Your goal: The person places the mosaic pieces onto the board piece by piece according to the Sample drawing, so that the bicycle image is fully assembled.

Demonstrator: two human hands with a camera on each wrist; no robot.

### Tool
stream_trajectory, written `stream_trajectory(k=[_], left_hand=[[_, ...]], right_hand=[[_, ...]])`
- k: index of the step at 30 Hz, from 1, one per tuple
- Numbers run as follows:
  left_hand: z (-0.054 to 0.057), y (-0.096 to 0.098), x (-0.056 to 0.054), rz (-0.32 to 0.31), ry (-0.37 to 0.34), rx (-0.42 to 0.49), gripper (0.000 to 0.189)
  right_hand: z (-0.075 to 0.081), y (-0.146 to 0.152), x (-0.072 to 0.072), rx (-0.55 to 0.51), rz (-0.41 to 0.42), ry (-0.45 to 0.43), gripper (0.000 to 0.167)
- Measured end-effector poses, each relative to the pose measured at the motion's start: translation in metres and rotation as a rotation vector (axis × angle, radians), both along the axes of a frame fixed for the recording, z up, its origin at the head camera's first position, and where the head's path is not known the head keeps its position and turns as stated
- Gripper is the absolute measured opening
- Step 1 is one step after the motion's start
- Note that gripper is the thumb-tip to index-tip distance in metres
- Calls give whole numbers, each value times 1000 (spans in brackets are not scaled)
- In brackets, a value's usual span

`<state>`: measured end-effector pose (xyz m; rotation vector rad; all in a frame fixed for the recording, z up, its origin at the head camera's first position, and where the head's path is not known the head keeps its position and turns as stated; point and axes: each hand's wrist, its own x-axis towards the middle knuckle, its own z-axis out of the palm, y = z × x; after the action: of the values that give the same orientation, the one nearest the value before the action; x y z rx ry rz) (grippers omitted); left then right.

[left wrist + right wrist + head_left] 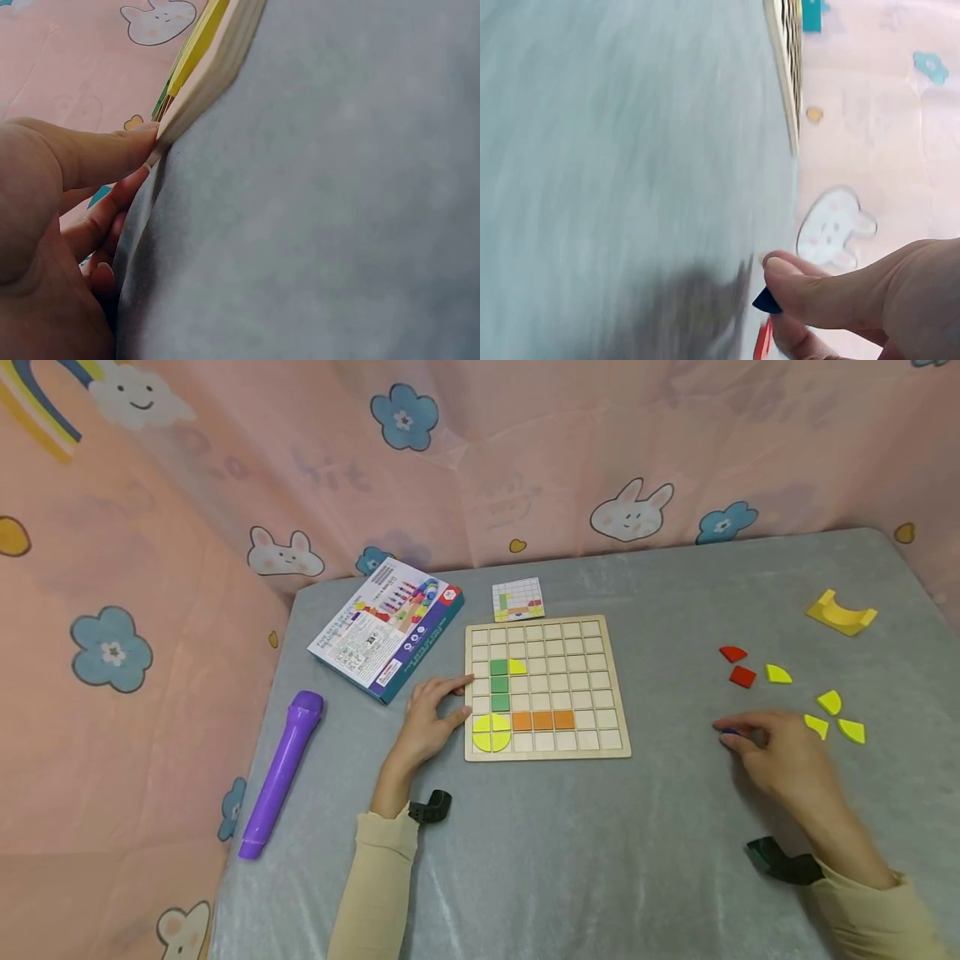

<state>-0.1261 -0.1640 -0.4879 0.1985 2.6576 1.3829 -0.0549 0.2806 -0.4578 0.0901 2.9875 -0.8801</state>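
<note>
A wooden grid board (550, 687) lies in the middle of the grey table. On it are three green squares (499, 685) in a column, a yellow quarter-circle (517, 667) beside the top one, a yellow circle of quarter pieces (491, 732) at the lower left, and three orange squares (543, 720) in a row. My left hand (424, 720) touches the board's left edge with thumb and index fingertips set apart. Off to the right, my right hand (787, 762) pinches a small dark blue piece (767, 301) between thumb and fingers, one pointed corner showing.
Red pieces (742, 677) and several yellow quarter-circles (829, 702) lie around the right hand, with a yellow arch block (842, 612) farther back. A pattern card (517, 599) sits behind the board. To the left are a game box (386, 627) and a purple microphone (282, 774).
</note>
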Motion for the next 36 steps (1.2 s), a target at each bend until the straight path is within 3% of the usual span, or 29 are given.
stream_trajectory(k=[12,16,29,36], left_hand=[[1,1,0,-1,3,7,47],[1,1,0,-4,7,6,47],[2,0,0,-11,10,1,47],[2,1,0,-8,7,0,47]], right_hand=[[6,-61,-15,-37,107,220,15],[11,-82,-19,-78,151,248,14],[7,-145,-29,-240,282,39,8],[2,-166,-37,-245,336,-35,8]])
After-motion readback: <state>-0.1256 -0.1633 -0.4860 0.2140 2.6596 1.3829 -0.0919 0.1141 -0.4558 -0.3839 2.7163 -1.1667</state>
